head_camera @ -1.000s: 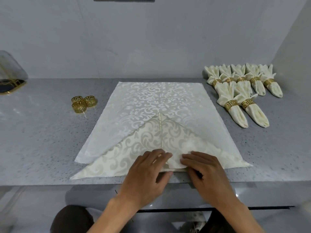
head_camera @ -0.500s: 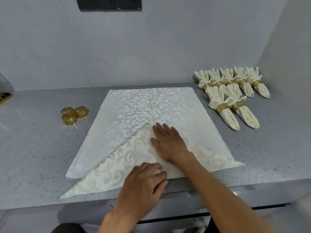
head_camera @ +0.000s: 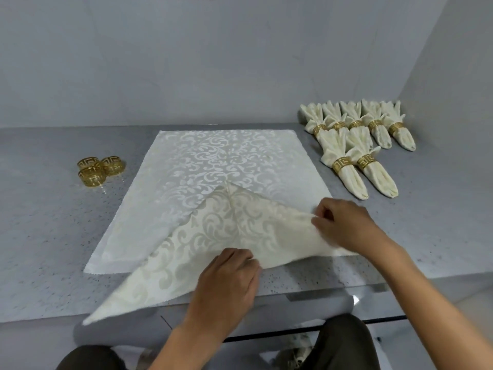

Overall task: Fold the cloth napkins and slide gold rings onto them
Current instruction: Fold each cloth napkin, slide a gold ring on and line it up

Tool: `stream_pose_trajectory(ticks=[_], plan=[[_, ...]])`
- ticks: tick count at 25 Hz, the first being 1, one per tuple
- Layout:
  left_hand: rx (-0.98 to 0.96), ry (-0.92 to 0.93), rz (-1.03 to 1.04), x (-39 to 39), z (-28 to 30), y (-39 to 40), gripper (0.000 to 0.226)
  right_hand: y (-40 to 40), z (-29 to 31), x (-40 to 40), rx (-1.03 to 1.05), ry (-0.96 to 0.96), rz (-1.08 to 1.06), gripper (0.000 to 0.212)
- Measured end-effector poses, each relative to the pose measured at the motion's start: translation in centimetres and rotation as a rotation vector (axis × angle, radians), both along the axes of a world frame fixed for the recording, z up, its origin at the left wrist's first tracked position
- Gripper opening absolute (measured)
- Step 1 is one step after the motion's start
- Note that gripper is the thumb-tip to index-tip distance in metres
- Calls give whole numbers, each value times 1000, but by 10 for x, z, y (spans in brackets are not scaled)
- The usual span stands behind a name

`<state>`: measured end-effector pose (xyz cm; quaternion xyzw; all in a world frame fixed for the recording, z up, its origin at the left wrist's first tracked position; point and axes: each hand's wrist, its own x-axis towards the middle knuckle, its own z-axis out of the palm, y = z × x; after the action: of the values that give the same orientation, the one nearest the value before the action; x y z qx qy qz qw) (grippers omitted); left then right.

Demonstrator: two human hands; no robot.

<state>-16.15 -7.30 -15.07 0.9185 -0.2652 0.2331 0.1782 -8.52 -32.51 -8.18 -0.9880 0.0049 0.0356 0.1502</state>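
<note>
Spanning the whole width of the view, a speckled grey counter [head_camera: 48, 236] is seen against a pale wall [head_camera: 186, 62]. At its middle a cream damask napkin [head_camera: 213, 161] is spread flat, its two near corners folded inward so that a triangle is formed — the peak points away from the person, and the left tip overhangs the counter's near edge. The right flap is pinched at its upper edge by the right hand [head_camera: 344, 225], fingers curled on the cloth, which is lifted slightly there. The near edge at the centre is gripped by the left hand [head_camera: 229, 284], fingers curled over the fabric. Seven finished napkins [head_camera: 354, 145], each cinched by a gold band, are laid in two rows at the far right. Three loose gold rings [head_camera: 100, 170] are clustered — touching one another — well left of the napkin.
</note>
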Motion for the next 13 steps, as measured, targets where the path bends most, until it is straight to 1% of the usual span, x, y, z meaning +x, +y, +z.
stream_pose_trajectory(ticks=[2,4,5,6,7,8,9,11,12,13], plan=[[30,69,31,3,3,-14,12,1,6,16,15,-108,-34,9],[63,143,54,5,5,-22,16,8,-5,15,-21,-309,5,8],[71,160,50,5,6,-24,15,17,-15,7,54,-388,83,9],[69,162,41,4,7,-25,12,32,-23,-8,199,-411,193,9],[52,165,26,3,7,-25,11,48,-30,-24,345,-365,304,9],[17,176,5,1,9,-22,12,62,-37,-36,427,-288,386,15],[-40,215,-29,-3,14,-18,14,72,-45,-44,453,-246,422,25],[-256,331,-78,-10,35,-4,17,82,-56,-48,454,-269,357,47],[-372,363,-68,-10,46,7,18,86,-58,-45,418,-304,289,55],[-437,361,-29,-6,53,21,20,92,-58,-44,333,-331,218,58]])
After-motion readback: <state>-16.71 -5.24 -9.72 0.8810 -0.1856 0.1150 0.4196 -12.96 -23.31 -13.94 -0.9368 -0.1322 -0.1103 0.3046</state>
